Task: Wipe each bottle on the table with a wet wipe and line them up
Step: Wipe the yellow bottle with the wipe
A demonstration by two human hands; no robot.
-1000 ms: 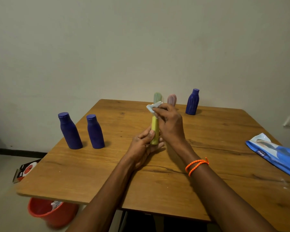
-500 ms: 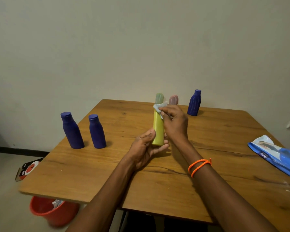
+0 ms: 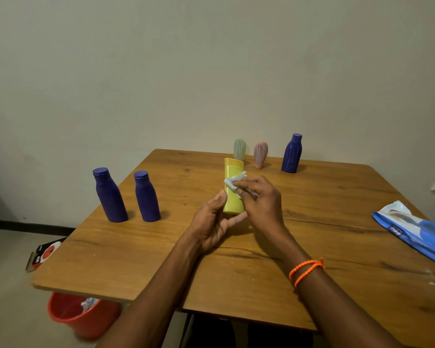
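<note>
A wooden bench fills the lower view against a plain wall, and both forearms reach over its near edge to the middle. Under the bench's near left corner, down and left of the hands, stands a red bucket with crumpled white material inside. Well to the right of the hands a blue wipes pack lies flat at the bench's right edge. Left of the hands two dark blue bottles stand upright close beside each other, the second nearer the hands. Beyond the hands, along the far edge, a third blue bottle stands to the right, with a pink bottle and a green bottle side by side to its left. The left hand grips the lower part of a yellow bottle, thumb on its left side and fingers curled under its base, holding it upright above the bench. The right hand, an orange band on its wrist, pinches a pale wet wipe and presses it against the yellow bottle's front, about midway up. On the floor to the far left lies a small red and black carton
</note>
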